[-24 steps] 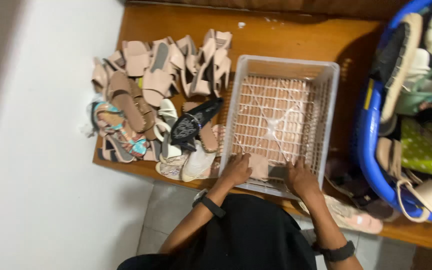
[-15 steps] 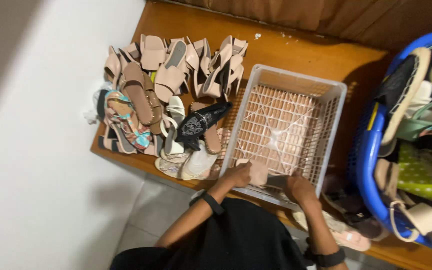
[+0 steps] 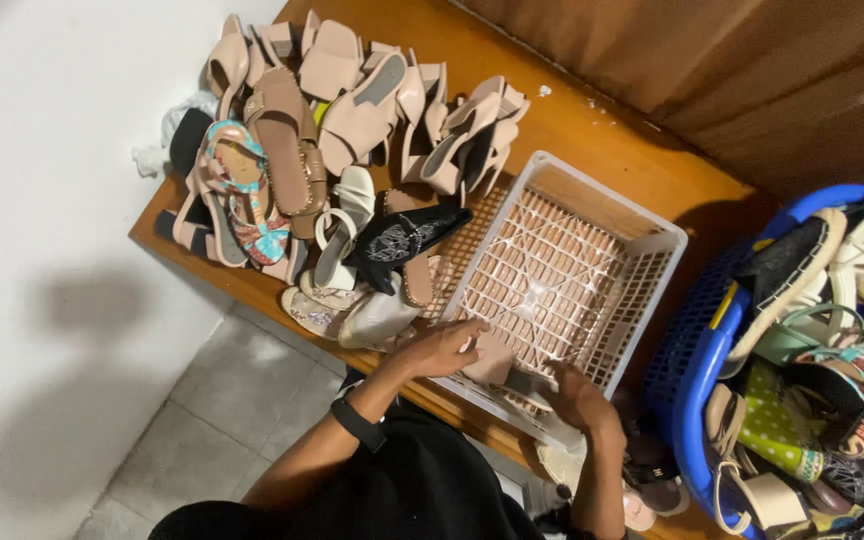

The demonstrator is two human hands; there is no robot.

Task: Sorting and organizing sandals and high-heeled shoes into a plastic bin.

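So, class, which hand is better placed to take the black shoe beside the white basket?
Likely the left hand: it lies nearest the black shoe, while the right hand sits farther off, by the white basket.

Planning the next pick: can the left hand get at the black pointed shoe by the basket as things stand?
Probably yes. The left hand rests at the white basket's near rim, and the black pointed shoe lies on top of the pile just beyond it, nothing covering it.

The basket (image 3: 642, 262) is white lattice plastic on a brown wooden bench (image 3: 592, 130). Most sandals (image 3: 352, 95) are beige; one shoe (image 3: 402, 240) is black, another (image 3: 247, 195) turquoise-patterned. The tub (image 3: 697, 400) is blue.
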